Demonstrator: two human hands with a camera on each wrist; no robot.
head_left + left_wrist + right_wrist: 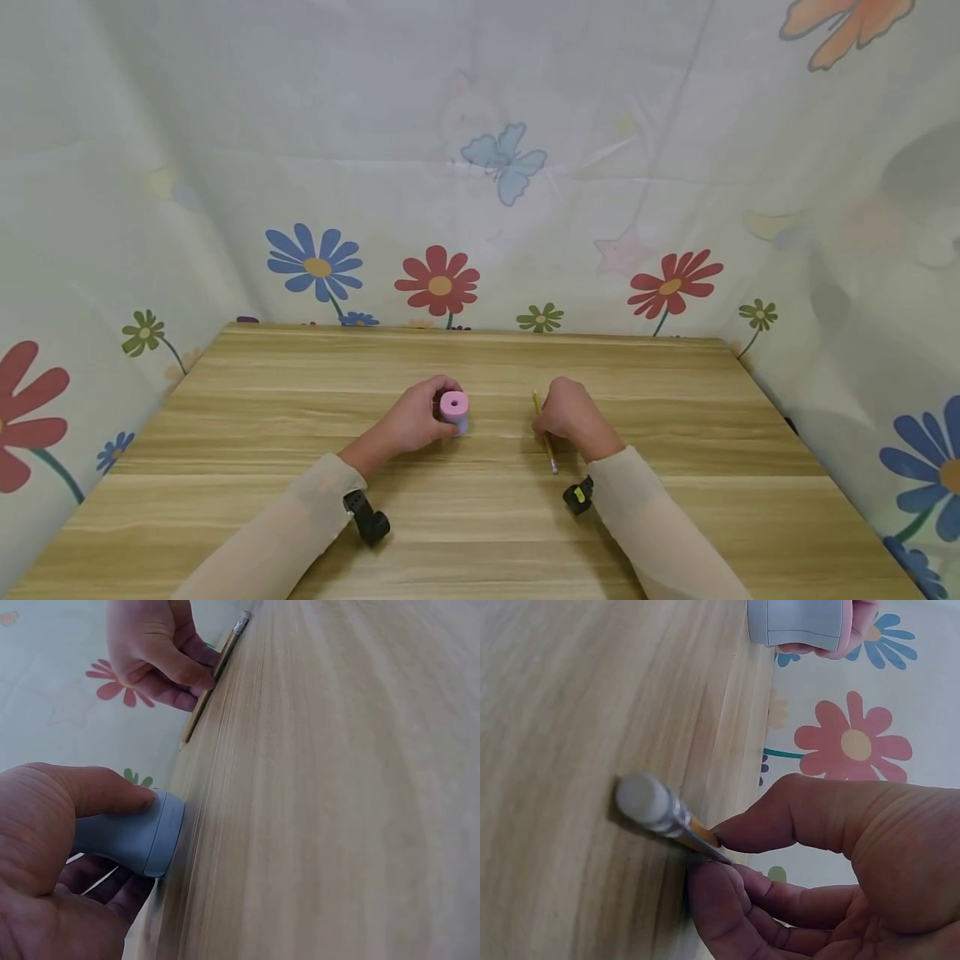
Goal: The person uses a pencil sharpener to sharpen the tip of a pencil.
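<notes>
left hand (411,418) grips a pink-and-blue sharpener (454,413) at eleven o'clock; right hand (573,413) pinches a pencil (551,454) at one o'clock. both seem light and stiff: hold sharpener's sides, pencil's middle.

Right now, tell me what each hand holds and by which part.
The left hand holds the pink-and-blue device by its sides, between thumb and fingers. The right hand pinches the pencil near its middle, between thumb and fingers.
</notes>
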